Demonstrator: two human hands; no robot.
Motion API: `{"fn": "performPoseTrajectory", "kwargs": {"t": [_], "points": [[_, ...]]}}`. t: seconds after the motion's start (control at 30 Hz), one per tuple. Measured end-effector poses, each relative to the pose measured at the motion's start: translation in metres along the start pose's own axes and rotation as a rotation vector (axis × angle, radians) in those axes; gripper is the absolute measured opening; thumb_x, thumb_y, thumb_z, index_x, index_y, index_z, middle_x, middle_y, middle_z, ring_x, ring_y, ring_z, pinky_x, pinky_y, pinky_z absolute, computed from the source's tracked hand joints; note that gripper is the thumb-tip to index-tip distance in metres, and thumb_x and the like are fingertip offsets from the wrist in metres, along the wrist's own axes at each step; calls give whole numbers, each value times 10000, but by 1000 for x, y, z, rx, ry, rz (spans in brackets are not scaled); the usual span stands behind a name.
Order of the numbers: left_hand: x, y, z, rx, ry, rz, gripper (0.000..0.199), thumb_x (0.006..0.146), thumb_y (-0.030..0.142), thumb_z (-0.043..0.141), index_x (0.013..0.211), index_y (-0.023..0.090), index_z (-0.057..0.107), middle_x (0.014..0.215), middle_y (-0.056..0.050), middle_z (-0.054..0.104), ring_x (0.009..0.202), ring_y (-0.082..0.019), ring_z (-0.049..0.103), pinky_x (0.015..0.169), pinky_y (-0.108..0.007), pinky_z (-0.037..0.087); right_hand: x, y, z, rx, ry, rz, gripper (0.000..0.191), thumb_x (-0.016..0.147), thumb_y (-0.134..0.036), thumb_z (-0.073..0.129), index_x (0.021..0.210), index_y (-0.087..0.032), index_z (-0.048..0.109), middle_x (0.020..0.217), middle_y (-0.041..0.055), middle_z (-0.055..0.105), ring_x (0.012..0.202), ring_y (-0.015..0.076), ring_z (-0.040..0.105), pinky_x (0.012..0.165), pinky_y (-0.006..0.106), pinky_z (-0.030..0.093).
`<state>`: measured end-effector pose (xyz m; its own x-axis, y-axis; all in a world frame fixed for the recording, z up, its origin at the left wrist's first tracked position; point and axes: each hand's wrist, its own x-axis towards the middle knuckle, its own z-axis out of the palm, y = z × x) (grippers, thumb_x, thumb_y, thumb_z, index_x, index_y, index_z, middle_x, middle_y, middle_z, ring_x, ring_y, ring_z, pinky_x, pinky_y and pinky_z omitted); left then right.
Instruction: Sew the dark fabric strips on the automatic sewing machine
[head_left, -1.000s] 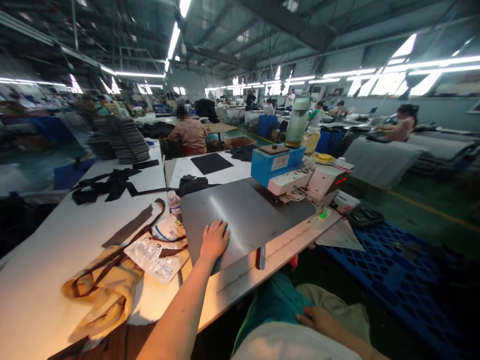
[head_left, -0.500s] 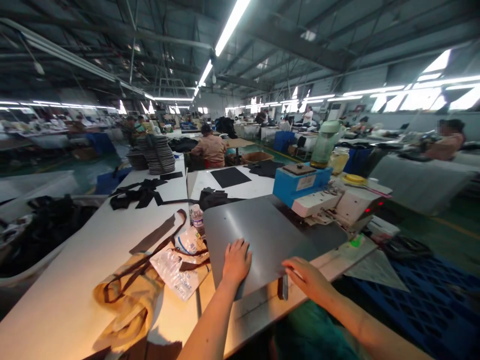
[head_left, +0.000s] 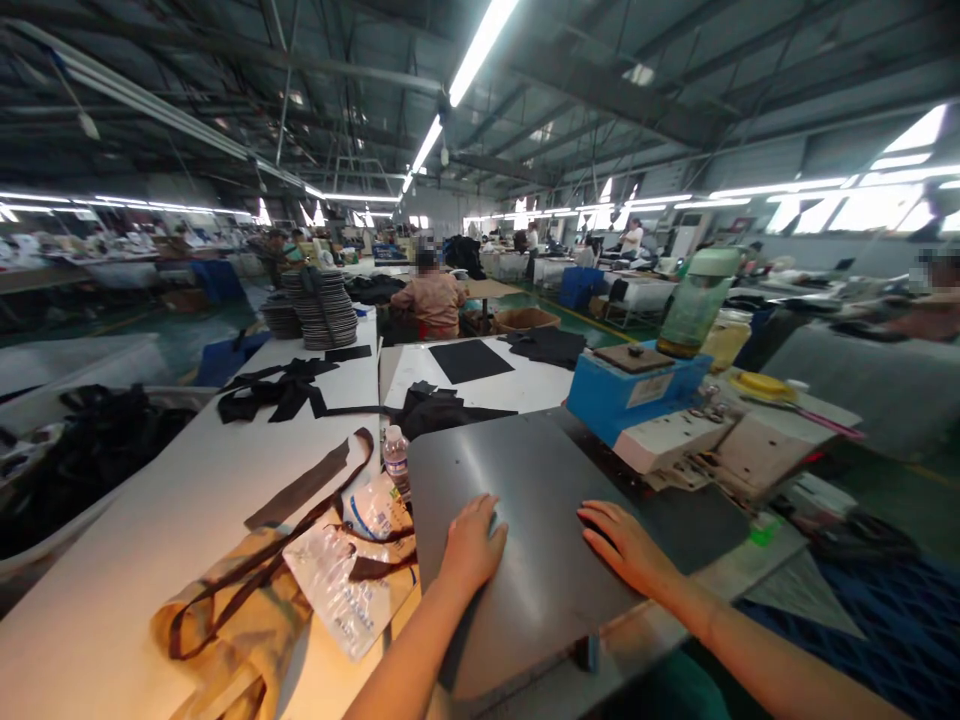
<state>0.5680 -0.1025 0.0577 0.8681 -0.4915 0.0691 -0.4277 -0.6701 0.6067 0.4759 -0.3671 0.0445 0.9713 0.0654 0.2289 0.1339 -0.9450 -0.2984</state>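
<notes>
A smooth grey sheet (head_left: 517, 450) with a rounded corner lies in front of me, reaching over the near table edge. Flat on its left part rests my left hand (head_left: 472, 548), fingers extended. My right hand (head_left: 621, 545) lies on the sheet's right side, its fingers stretched out and slightly apart. Neither hand grips anything. Just beyond the right hand, a sewing-type machine with a blue block (head_left: 637, 385) stands at the sheet's far right. A small capped bottle (head_left: 395, 458) stands close to its left edge.
Left of the sheet lie a printed plastic bag (head_left: 352, 590) and a yellow cloth bundle (head_left: 232, 620). Black fabric pieces (head_left: 281, 388) and stacked round items (head_left: 324, 310) sit farther back. A green-lidded bottle (head_left: 697, 300) tops the machine. A co-worker (head_left: 431, 298) sits ahead.
My right hand has moved from the sheet's near right edge up onto its surface. My left hand stays flat on the sheet. The view has shifted slightly.
</notes>
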Motion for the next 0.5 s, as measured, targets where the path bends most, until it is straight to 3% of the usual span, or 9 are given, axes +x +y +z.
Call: {"fn": "performPoseTrajectory", "kwargs": {"t": [0.2,0.3,0.4,0.5], "points": [[127,-25,-43,125,168,-159,570,783,221,509,1310,90,337,1365,-166,367,1273,-240,330,1034,-339,310,0,7,3,50,-69,15,404,866,-414,419,1215,-232,510,1292,84,481,1207,227,416,1017,438,360],[186,-45,-56,158,215,-325,600,747,167,554,1289,39,329,1347,-251,330,1225,-327,375,981,-421,349,-1,13,4,40,-68,2,413,860,-401,437,1252,-275,474,1315,60,467,1222,230,407,1010,441,373],[226,-64,-62,152,254,-431,579,736,127,578,1242,-26,342,1323,-319,293,1155,-405,415,895,-524,382,2,27,11,-9,-44,-83,437,836,-407,480,1257,-290,471,1289,56,499,1176,239,464,949,405,444],[252,-75,-60,131,282,-370,488,785,179,578,1215,35,398,1288,-226,388,1109,-322,469,877,-502,419,4,44,30,-54,9,-214,418,808,-428,524,1213,-324,514,1169,37,597,1043,236,574,815,342,534]]}}
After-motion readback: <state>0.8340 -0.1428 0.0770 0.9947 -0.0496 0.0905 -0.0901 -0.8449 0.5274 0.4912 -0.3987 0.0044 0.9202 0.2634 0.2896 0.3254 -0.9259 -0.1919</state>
